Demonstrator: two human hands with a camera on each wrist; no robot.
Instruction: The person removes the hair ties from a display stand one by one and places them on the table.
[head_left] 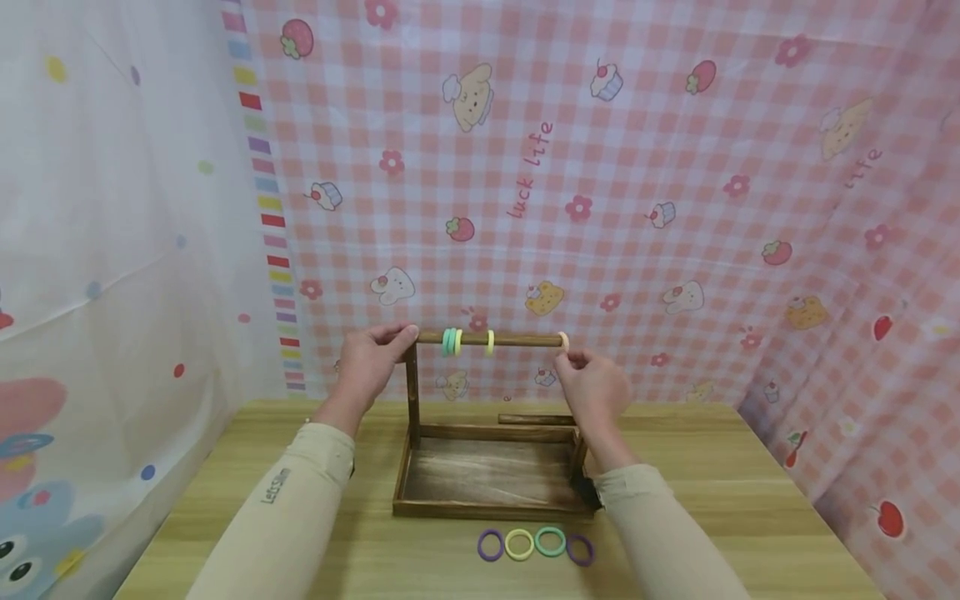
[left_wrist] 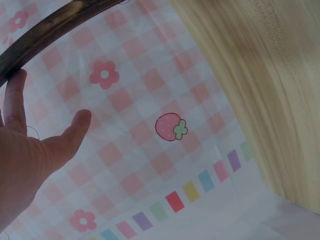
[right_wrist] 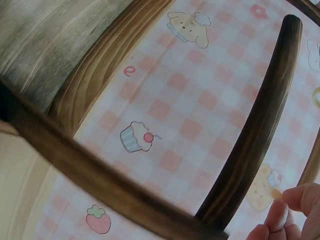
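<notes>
A dark wooden stand has a tray base (head_left: pixel 492 509), a left post (head_left: pixel 413 400) and a top rod (head_left: pixel 525 340). On the rod's left part hang green rings (head_left: pixel 447 342) beside a yellow ring (head_left: pixel 458 342); another yellow ring (head_left: pixel 491 342) hangs further right. My left hand (head_left: pixel 367 362) is at the post's top; the left wrist view shows a fingertip touching the wood, the thumb (left_wrist: pixel 75 130) stretched out apart. At the rod's right end my right hand (head_left: pixel 596 387) pinches a peach ring (head_left: pixel 565 340) between thumb and finger, mostly hidden in the right wrist view.
In front of the tray lie a purple ring (head_left: pixel 491 546), a yellow ring (head_left: pixel 519 544), a green ring (head_left: pixel 551 542) and another purple ring (head_left: pixel 580 550). A lower rod (head_left: pixel 532 419) juts leftward behind the tray. A checked cloth (head_left: pixel 637 167) hangs behind the wooden table (head_left: pixel 300 467).
</notes>
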